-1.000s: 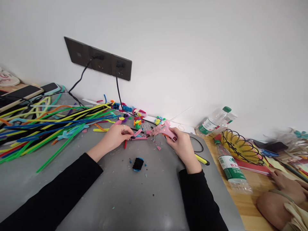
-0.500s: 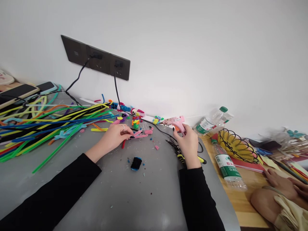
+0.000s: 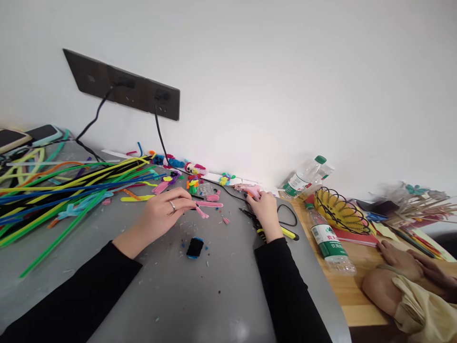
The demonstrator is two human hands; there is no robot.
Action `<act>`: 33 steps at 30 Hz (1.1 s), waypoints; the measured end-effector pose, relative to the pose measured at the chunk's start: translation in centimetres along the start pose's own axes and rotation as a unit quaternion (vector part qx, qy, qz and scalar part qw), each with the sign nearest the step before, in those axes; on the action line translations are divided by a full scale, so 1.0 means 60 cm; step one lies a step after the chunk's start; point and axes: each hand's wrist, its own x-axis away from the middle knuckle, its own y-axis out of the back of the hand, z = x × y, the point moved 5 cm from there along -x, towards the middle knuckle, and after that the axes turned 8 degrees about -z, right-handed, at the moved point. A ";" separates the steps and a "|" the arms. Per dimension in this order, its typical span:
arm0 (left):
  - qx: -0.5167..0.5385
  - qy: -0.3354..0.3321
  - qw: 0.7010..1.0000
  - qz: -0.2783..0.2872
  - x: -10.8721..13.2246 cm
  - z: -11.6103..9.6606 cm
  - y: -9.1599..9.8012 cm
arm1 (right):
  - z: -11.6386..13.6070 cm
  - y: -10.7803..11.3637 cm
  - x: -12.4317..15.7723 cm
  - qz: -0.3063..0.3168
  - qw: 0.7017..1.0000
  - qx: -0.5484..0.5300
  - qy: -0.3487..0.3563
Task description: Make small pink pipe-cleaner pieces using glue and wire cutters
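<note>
My left hand (image 3: 164,214) pinches a short pink pipe cleaner piece (image 3: 202,213) between thumb and fingers, just above the grey mat (image 3: 160,295). Behind it runs a longer pink pipe cleaner strip (image 3: 213,204); whether the two are joined I cannot tell. My right hand (image 3: 264,213) is closed on a pink glue gun (image 3: 254,191), which is low near the wall with its nozzle to the left. The hand hides most of the handle. Below and between my hands sits a small black block with blue edges (image 3: 195,248).
Many coloured pipe cleaners (image 3: 89,183) spread over the left side. Small pipe cleaner figures (image 3: 194,168) line the wall. Pliers (image 3: 254,218) lie under my right wrist. To the right are plastic bottles (image 3: 330,243), a yellow basket (image 3: 341,214) and another person's arm (image 3: 383,286).
My right hand has lowered the glue gun towards the mat. The pink piece in my left hand now points down to the right. The view has shifted slightly.
</note>
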 end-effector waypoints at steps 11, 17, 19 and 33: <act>-0.023 -0.039 0.998 -0.041 -0.014 -0.027 0.012 | 0.126 0.031 0.089 0.243 0.876 -0.404 0.105; -0.039 -0.022 0.998 -0.040 -0.007 -0.025 0.009 | 0.174 0.025 0.135 0.307 0.784 -0.539 0.028; -0.042 -0.004 0.998 -0.038 -0.003 -0.022 0.008 | 0.183 0.025 0.143 0.301 0.766 -0.567 0.022; -0.047 0.001 0.998 -0.044 -0.005 -0.030 0.004 | 0.198 0.033 0.161 0.232 0.770 -0.594 -0.009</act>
